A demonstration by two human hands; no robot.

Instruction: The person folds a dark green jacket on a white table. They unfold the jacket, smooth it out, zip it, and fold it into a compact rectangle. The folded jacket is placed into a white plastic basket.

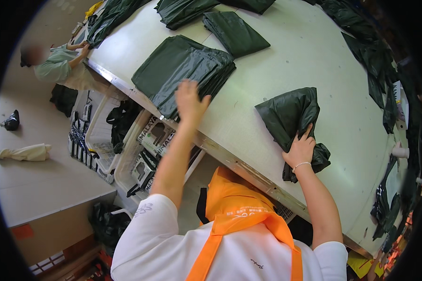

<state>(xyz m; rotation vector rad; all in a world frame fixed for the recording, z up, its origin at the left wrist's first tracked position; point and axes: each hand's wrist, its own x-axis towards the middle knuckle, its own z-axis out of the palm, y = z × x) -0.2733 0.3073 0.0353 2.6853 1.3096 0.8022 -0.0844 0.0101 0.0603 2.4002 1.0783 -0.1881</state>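
Observation:
My left hand (191, 102) is over the near edge of a stack of folded dark green shiny garments (171, 68). Its fingers are apart, slightly blurred, with nothing held; whether it touches the stack I cannot tell. To the right, a loosely folded dark green garment (288, 112) of the same thin, glossy material lies on the white table (267, 77). My right hand (300, 152) rests on its crumpled near side, fingers stretched out over the cloth and a beaded bracelet at the wrist. The garment's right end is bunched beside that hand.
Another folded green piece (234, 33) lies behind the stack. More dark green material (373, 61) lines the table's right rim. Below the left edge stand white baskets (103, 136) holding packages and dark items. A co-worker (54, 65) handles green material at the far left corner.

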